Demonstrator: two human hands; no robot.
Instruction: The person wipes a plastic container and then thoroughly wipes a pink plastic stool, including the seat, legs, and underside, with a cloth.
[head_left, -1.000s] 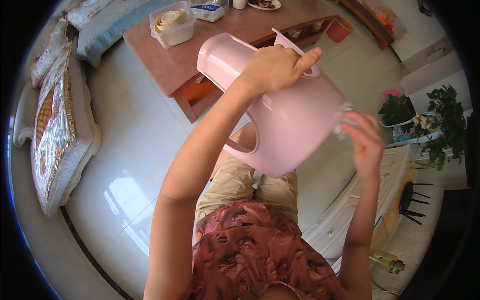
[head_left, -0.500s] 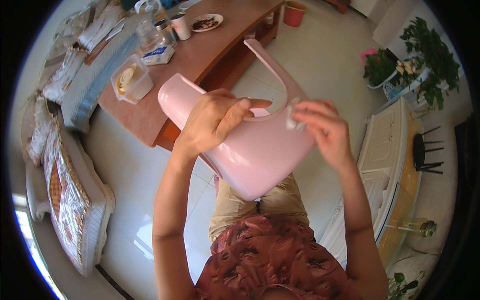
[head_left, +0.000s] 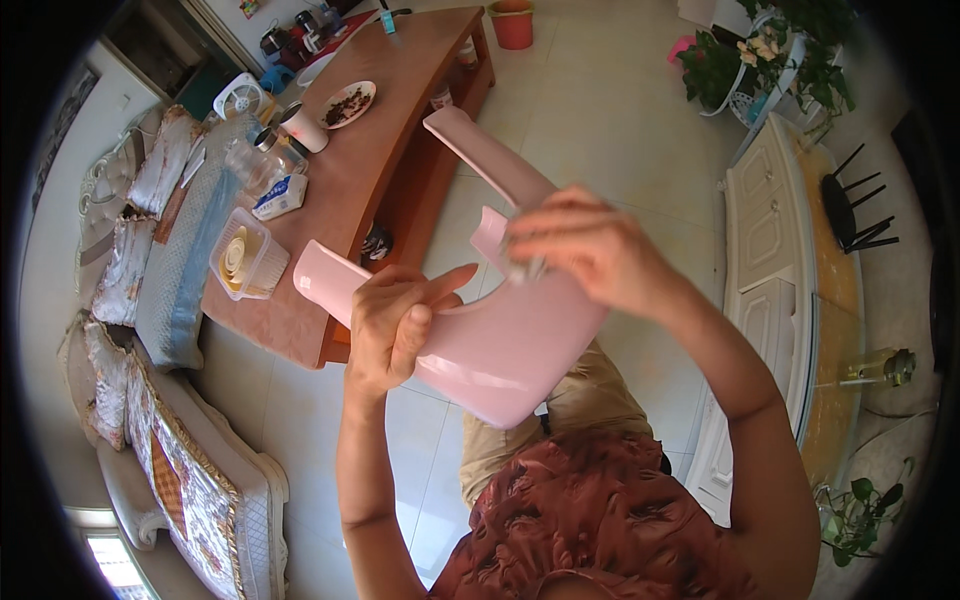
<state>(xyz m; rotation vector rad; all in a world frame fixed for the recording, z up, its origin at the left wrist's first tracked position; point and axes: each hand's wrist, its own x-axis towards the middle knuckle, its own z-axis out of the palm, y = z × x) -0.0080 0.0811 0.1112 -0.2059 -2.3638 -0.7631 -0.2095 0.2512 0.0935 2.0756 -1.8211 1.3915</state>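
Brown wooden bench [head_left: 340,195], long, upper left of frame. On it: white round plate [head_left: 369,91] with dark bits, white cylindrical cup [head_left: 304,128] just beside, blue-and-white soft packet [head_left: 279,197], clear plastic tub [head_left: 264,275] with pale coil inside. Red round bucket [head_left: 513,30], top centre. Leafy green plant [head_left: 709,72], upper right. White panelled cabinet [head_left: 756,182], black thin-legged stool [head_left: 838,212], right side. Pale sofa [head_left: 255,500] with floral quilted cover [head_left: 195,480], lower left.

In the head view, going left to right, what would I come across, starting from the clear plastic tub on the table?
Clear plastic tub → left hand → right hand → white cabinet → black stool. The pink plastic piece overlaps both hands, so it's left out.
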